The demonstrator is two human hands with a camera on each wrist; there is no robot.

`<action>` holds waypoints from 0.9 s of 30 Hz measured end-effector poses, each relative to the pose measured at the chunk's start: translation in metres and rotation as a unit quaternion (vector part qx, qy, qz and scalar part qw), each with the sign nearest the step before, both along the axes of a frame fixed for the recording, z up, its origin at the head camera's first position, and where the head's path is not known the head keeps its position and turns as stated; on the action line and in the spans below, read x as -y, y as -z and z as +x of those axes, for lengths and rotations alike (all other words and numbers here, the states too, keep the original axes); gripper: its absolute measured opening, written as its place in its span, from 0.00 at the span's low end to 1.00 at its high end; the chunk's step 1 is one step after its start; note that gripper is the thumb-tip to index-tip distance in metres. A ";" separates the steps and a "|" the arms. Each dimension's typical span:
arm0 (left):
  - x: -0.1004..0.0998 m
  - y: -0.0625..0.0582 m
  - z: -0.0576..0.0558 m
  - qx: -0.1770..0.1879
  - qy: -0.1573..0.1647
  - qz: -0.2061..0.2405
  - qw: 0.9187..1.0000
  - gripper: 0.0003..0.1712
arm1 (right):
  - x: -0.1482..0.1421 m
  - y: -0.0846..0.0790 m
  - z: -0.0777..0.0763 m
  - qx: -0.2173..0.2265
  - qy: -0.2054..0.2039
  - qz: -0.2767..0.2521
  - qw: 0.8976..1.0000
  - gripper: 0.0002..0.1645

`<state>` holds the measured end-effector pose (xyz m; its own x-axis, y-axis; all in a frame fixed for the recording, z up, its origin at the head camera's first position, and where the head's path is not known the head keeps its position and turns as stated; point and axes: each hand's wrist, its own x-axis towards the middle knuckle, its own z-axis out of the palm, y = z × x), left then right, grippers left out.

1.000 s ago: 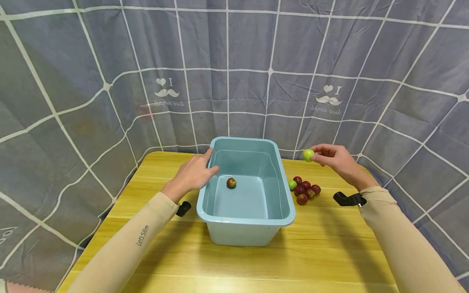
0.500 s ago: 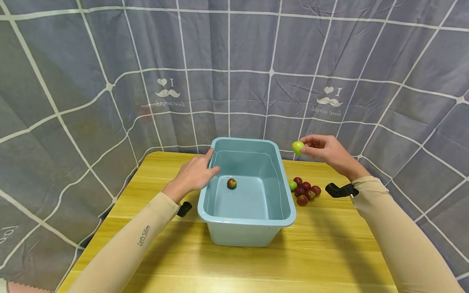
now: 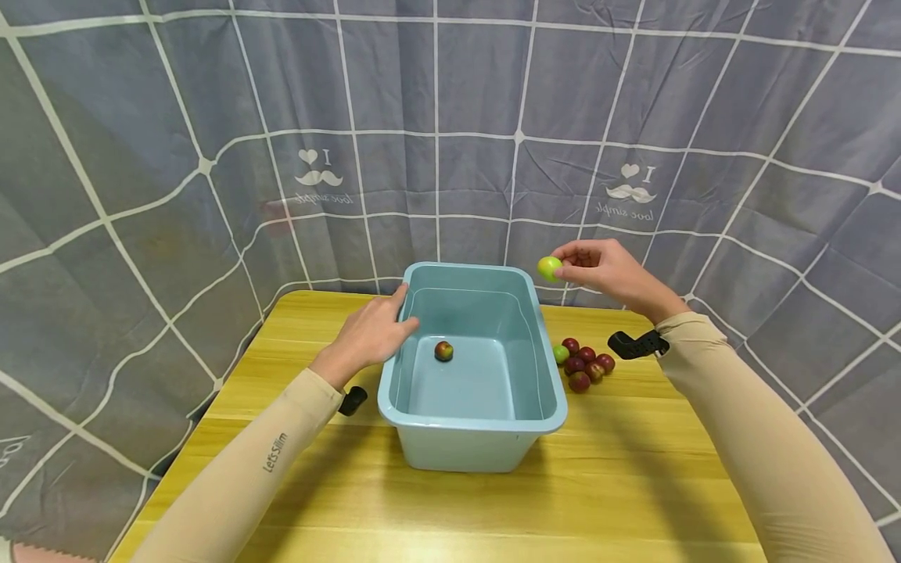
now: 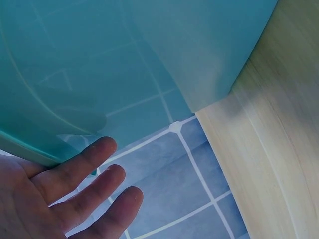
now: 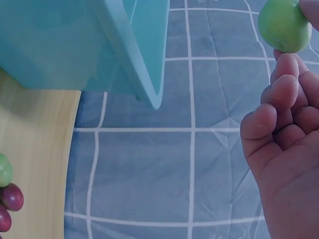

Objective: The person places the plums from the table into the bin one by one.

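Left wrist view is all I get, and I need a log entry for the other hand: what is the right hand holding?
Observer: In the head view, the right hand pinches a green fruit.
Operator: I can't see inside the tub. Is anything in there?
Observer: Yes, one reddish fruit lies on its floor, toward the left side.
Operator: Any other fruit about?
Observer: A group of mostly dark red fruits sits on the table, just right of the tub.
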<state>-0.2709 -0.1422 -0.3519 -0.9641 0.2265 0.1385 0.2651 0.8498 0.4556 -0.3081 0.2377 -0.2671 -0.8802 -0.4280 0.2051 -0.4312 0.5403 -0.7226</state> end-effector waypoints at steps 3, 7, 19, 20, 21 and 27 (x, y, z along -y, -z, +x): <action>0.001 0.000 0.000 0.001 0.001 0.002 1.000 0.45 | 0.007 -0.002 -0.002 0.003 -0.004 0.007 1.000 0.21; 0.002 0.000 0.000 0.000 0.004 -0.002 1.000 0.44 | 0.016 -0.006 -0.005 0.004 -0.015 0.011 1.000 0.20; 0.004 -0.001 0.003 -0.006 0.016 -0.021 1.000 0.39 | 0.040 -0.015 -0.010 -0.014 -0.038 0.032 0.999 0.15; 0.005 -0.001 0.003 -0.008 0.017 -0.024 1.000 0.39 | 0.042 -0.015 -0.010 -0.016 -0.038 0.033 0.999 0.15; 0.005 -0.002 0.003 -0.010 0.019 -0.029 0.999 0.39 | 0.044 -0.016 -0.010 -0.017 -0.038 0.033 0.999 0.15; 0.006 -0.006 0.003 -0.016 0.022 -0.064 0.998 0.38 | 0.051 -0.019 -0.012 -0.019 -0.042 0.041 0.998 0.16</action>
<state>-0.2682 -0.1481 -0.3456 -0.9483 0.2869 0.1357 0.3165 0.8871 0.3359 -0.3201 0.1866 -0.2479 -0.8326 -0.5169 0.1991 -0.5042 0.5583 -0.6588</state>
